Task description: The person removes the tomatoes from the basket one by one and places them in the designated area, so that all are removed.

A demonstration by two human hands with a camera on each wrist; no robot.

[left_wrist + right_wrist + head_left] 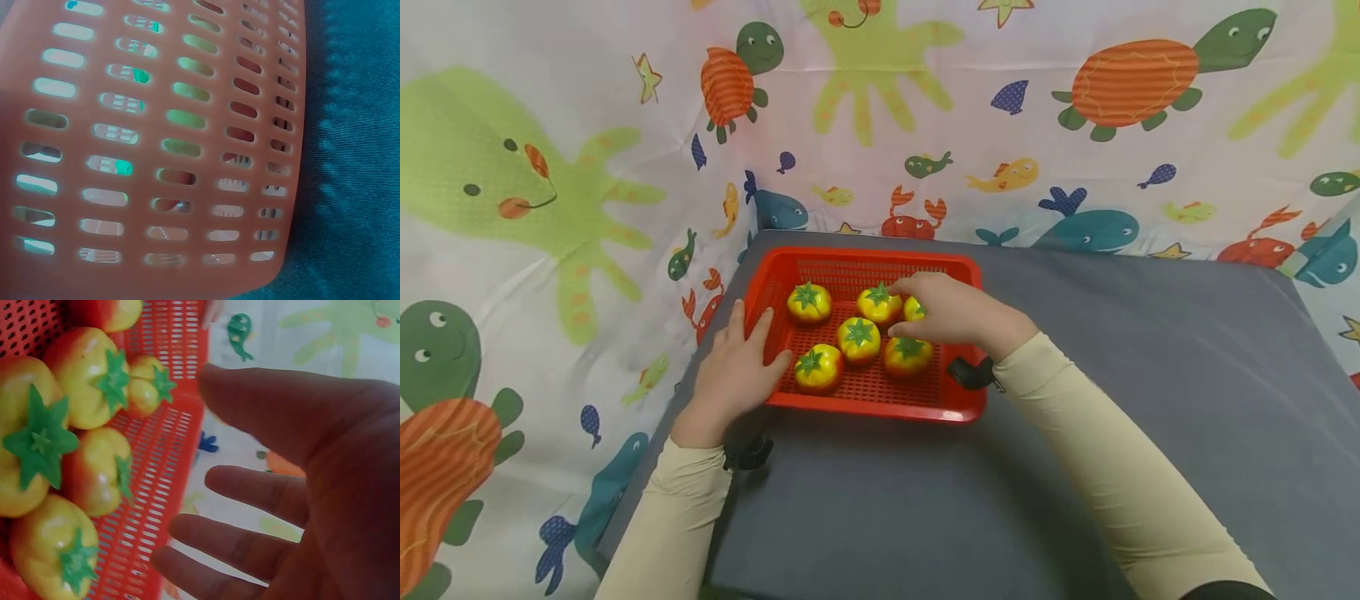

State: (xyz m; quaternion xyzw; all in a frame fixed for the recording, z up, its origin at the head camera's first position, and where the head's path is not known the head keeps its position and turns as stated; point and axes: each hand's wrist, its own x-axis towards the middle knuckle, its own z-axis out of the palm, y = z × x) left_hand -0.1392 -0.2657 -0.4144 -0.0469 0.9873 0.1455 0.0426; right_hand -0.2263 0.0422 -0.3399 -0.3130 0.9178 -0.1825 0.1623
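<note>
A red plastic basket with slotted walls holds several yellow-red tomatoes with green star-shaped tops, among them a front-left tomato and a back-left tomato. My left hand is at the basket's left side, fingers spread along the rim. In the left wrist view, the slotted basket wall fills most of the picture and the hand is out of sight. My right hand hovers over the basket's right part, partly covering a tomato. Its fingers and thumb are apart with nothing between them.
The basket stands on a grey cloth-covered table, near its back left corner. A white curtain printed with sea animals hangs behind and on the left. Dark wrist straps sit at both cuffs.
</note>
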